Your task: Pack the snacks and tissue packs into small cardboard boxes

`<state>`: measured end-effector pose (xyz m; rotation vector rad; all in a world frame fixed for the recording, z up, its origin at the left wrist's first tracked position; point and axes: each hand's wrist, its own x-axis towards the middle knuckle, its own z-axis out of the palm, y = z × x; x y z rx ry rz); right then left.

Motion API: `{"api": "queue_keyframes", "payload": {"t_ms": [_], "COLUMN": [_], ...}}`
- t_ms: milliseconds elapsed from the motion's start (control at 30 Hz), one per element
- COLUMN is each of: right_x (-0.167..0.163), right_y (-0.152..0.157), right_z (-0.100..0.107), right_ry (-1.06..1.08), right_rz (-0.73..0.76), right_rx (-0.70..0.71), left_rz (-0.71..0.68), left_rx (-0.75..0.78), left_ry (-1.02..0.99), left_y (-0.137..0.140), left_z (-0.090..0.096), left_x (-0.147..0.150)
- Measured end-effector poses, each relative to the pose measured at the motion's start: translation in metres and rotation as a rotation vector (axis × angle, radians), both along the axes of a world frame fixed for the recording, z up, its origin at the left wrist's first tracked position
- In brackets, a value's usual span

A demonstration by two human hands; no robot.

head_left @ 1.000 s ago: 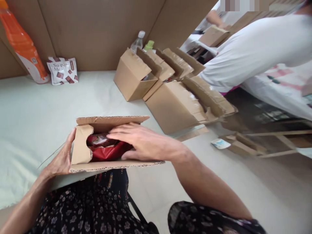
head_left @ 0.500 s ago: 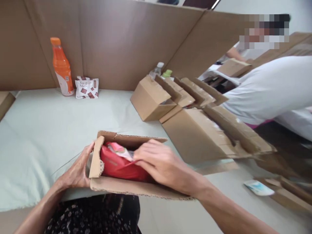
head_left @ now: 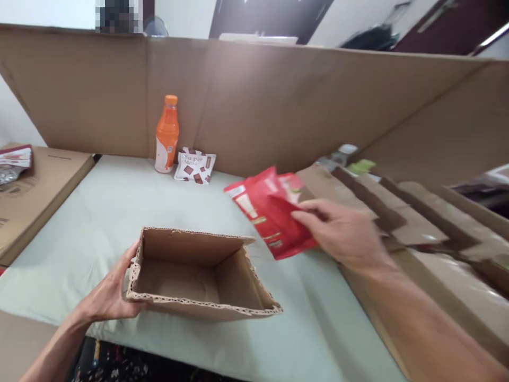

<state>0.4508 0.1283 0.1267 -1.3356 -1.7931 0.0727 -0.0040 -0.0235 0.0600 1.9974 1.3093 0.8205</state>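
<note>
My left hand (head_left: 115,292) grips the left end of an open cardboard box (head_left: 207,309), thumb in front and fingers behind. The box's inside is bare. Up and to the right of it, my right hand (head_left: 342,228) pinches a red packet (head_left: 274,212) by its right edge, held in the air above the cloth. A pinkish packet (head_left: 292,183) shows behind the red one; whether the fingers hold it too is unclear. Both the right hand and the red packet are slightly blurred.
An orange bottle (head_left: 167,135) and a white-and-brown packet (head_left: 194,166) stand against the cardboard wall (head_left: 278,106). Several open boxes (head_left: 429,212) line the right side, with bottles behind them. At left, a flat carton (head_left: 43,196) bears a packet.
My right hand has lifted the red packet out of the box and moved it up and right. The view has swung left. My left hand still grips the box.
</note>
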Motion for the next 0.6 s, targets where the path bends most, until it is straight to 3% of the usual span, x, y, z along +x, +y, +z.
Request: {"api": "queue_keyframes", "payload": {"t_ms": [100, 167, 233, 367, 467, 600], "right_x": [-0.028, -0.052, -0.075, -0.107, -0.111, -0.097], "right_y": [0.043, 0.071, 0.1, 0.139, 0.133, 0.085], "right_z": [-0.034, -0.044, -0.046, -0.047, -0.064, -0.111], "right_ry": [-0.181, -0.268, -0.287, -0.187, -0.163, -0.108], "right_rz": [0.049, 0.019, -0.014, 0.011, 0.09, 0.114], "right_rx": [-0.224, -0.253, -0.202, 0.009, 0.049, -0.061], "left_rz": [0.118, 0.197, 0.303, 0.657, 0.839, 0.992], "left_rx": [-0.041, -0.06, -0.059, 0.036, 0.104, 0.284], "left_ry": [-0.013, -0.048, -0.081, -0.163, -0.21, -0.195], "left_y": [-0.008, -0.009, -0.005, 0.015, 0.036, 0.078], "left_z": [0.0, 0.0, 0.0, 0.01, 0.032, 0.062], "left_x": [-0.02, -0.032, -0.044, -0.074, -0.106, -0.159]}}
